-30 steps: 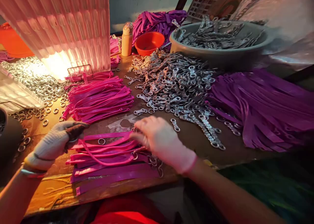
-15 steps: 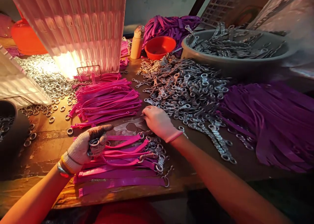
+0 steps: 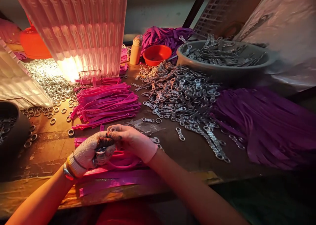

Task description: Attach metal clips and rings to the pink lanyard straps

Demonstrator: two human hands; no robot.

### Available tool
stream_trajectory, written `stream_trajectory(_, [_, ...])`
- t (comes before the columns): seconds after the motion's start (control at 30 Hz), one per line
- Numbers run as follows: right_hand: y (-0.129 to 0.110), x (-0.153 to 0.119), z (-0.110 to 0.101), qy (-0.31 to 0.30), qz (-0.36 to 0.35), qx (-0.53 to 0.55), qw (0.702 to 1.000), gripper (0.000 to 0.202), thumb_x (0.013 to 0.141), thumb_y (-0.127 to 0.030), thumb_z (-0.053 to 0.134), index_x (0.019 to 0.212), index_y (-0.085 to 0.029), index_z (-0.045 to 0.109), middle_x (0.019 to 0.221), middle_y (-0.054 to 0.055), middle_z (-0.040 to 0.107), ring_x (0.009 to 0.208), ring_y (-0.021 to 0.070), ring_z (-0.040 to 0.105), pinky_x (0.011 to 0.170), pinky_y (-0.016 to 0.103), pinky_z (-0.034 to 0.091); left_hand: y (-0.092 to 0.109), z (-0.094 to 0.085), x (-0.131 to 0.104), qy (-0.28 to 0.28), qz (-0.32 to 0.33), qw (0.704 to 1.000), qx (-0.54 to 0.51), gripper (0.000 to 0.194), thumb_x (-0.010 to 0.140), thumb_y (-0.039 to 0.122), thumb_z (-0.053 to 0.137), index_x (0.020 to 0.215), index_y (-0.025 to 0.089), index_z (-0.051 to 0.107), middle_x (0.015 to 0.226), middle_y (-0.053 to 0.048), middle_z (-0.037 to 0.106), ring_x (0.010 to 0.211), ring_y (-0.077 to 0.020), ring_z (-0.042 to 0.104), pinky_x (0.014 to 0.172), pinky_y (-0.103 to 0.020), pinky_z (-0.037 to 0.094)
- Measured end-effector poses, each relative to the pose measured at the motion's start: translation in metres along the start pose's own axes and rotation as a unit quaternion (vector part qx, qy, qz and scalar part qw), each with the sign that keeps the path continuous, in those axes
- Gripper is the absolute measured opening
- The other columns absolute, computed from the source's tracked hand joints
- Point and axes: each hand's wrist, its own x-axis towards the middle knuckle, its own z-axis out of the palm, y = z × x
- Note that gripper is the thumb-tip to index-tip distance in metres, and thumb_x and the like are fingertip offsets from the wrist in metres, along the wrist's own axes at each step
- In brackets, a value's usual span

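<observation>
My left hand [image 3: 95, 149], in a soiled white glove, is closed round metal rings [image 3: 100, 151] over the near pink straps [image 3: 123, 179]. My right hand [image 3: 133, 141], in a pale glove, pinches a small metal piece [image 3: 113, 129] at the left fingertips, where both hands meet. Part of that piece is hidden by the fingers. Behind the hands lies a stack of pink straps [image 3: 108, 101]. To the right of it, metal links [image 3: 180, 90] form a large heap.
Ribbed clear panels [image 3: 93, 31] stand at the left near loose rings [image 3: 49, 77] and a dark bowl [image 3: 23, 129]. At the back are a bottle [image 3: 136, 50], a red bowl [image 3: 157, 55] and a grey basin [image 3: 227, 67]. Purple straps [image 3: 266, 126] lie right.
My right hand has moved left from beside the link heap to meet my left hand, and a small metal piece now shows at the fingertips. The view has shifted slightly.
</observation>
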Motion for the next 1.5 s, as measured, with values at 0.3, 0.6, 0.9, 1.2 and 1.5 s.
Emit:
stream_trajectory(0.3, [0.001, -0.007, 0.013, 0.168, -0.105, -0.016, 0.98, 0.04, 0.061, -0.03, 0.081, 0.094, -0.019, 0.06, 0.067, -0.008, 0.055, 0.052, 0.0067, 0.045, 0.052, 0.021, 0.039, -0.002, -0.032, -0.021, 0.039, 0.053, 0.988, -0.137, 0.037, 0.089, 0.034, 0.064, 0.12, 0.014, 0.064, 0.077, -0.004, 0.064, 0.045, -0.0081, 0.051, 0.03, -0.013, 0.032])
stream_trajectory(0.6, [0.019, -0.001, 0.029, 0.236, -0.188, -0.045, 0.952, 0.035, 0.066, -0.034, 0.078, 0.094, -0.019, 0.064, 0.078, -0.004, 0.056, 0.057, 0.008, 0.048, 0.053, 0.023, 0.043, -0.016, -0.011, -0.015, 0.175, 0.11, 0.976, 0.062, 0.024, 0.082, 0.036, 0.07, 0.091, 0.015, 0.062, 0.055, 0.005, 0.047, 0.039, -0.0035, 0.029, 0.032, -0.012, 0.019])
stream_trajectory(0.9, [0.025, -0.023, 0.029, 0.227, -0.282, -0.478, 0.8, 0.031, 0.095, -0.024, 0.049, 0.124, -0.019, 0.058, 0.112, 0.009, 0.065, 0.102, 0.0215, 0.06, 0.091, 0.036, 0.048, -0.024, -0.004, -0.02, 0.196, 0.123, 0.951, 0.205, 0.041, 0.084, 0.058, 0.064, 0.077, 0.019, 0.052, 0.049, 0.008, 0.038, 0.039, -0.0063, 0.026, 0.036, -0.018, 0.021])
stream_trajectory(1.2, [0.0, -0.022, 0.023, 0.061, -0.194, -0.806, 0.555, 0.025, 0.101, -0.027, 0.043, 0.096, -0.015, 0.064, 0.088, 0.007, 0.066, 0.08, 0.0208, 0.058, 0.072, 0.034, 0.036, 0.013, -0.002, -0.035, 0.192, 0.143, 0.827, 0.508, 0.027, 0.09, 0.039, 0.055, 0.074, 0.017, 0.057, 0.062, 0.002, 0.051, 0.055, -0.0108, 0.04, 0.048, -0.022, 0.031])
stream_trajectory(1.5, [0.009, -0.019, 0.025, 0.121, -0.208, -0.795, 0.557, 0.02, 0.093, -0.018, 0.045, 0.092, -0.017, 0.065, 0.083, 0.006, 0.065, 0.078, 0.0204, 0.057, 0.069, 0.034, 0.031, 0.009, -0.014, -0.02, 0.186, 0.176, 0.811, 0.526, 0.026, 0.087, 0.036, 0.055, 0.07, 0.016, 0.054, 0.063, 0.001, 0.051, 0.058, -0.0107, 0.039, 0.052, -0.022, 0.032])
